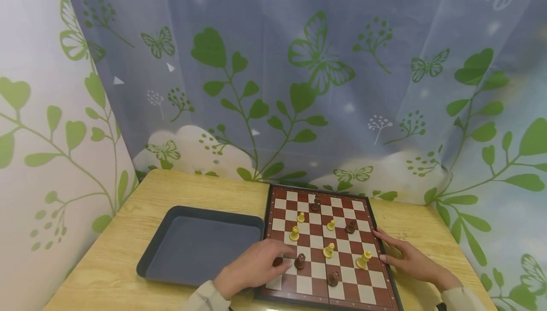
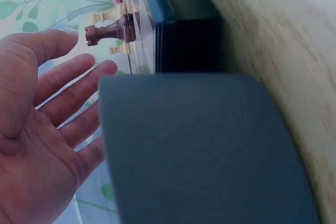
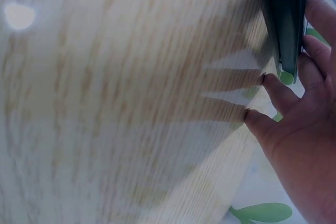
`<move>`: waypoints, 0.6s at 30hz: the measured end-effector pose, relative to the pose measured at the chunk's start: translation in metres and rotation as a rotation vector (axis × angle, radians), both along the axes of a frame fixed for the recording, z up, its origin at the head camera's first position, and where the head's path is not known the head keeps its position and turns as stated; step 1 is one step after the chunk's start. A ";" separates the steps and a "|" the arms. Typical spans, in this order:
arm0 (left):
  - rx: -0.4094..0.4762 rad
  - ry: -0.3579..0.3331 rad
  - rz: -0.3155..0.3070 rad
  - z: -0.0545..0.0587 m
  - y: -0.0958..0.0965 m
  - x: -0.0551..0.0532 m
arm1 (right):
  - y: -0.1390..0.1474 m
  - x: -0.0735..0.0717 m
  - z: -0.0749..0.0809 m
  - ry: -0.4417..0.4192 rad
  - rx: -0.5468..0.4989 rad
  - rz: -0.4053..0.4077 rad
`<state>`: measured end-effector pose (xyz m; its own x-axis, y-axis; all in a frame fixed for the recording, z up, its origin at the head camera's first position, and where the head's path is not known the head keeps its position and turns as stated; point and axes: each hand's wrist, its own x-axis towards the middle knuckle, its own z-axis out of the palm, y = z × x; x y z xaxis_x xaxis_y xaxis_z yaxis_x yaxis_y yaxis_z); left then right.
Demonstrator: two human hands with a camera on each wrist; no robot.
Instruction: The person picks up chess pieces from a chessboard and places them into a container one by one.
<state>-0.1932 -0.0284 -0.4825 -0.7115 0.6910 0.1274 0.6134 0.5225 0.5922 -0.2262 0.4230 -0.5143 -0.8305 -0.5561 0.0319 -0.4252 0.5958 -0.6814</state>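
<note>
A chessboard (image 1: 316,268) with dark red and cream squares lies on the table. My left hand (image 1: 258,262) reaches over its near left part, thumb and fingers apart, beside a dark rook (image 1: 300,261). In the left wrist view, that rook (image 2: 113,31) stands just beyond the thumb tip, and the left hand (image 2: 47,108) holds nothing. At the board's right edge, my right hand (image 1: 408,256) touches the rim with fingers extended. In the right wrist view, two fingertips of the right hand (image 3: 310,108) meet the tabletop, while others lie along the board's side (image 3: 286,19).
Left of the board sits a dark grey tray (image 1: 201,244), close beside it. Several yellow pieces, including a large one (image 1: 363,259), and dark pieces, one near the front (image 1: 333,278), stand on the board. A patterned curtain (image 1: 273,88) hangs behind the wooden table (image 1: 111,254).
</note>
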 end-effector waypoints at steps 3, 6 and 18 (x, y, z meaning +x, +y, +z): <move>0.020 -0.033 -0.003 -0.001 0.003 -0.001 | 0.000 0.000 -0.001 -0.003 -0.014 0.009; 0.052 -0.061 -0.003 -0.005 0.006 -0.003 | -0.001 -0.001 -0.001 -0.002 -0.019 0.014; 0.088 -0.037 0.000 -0.018 0.018 -0.011 | 0.001 0.000 0.000 0.009 0.011 -0.001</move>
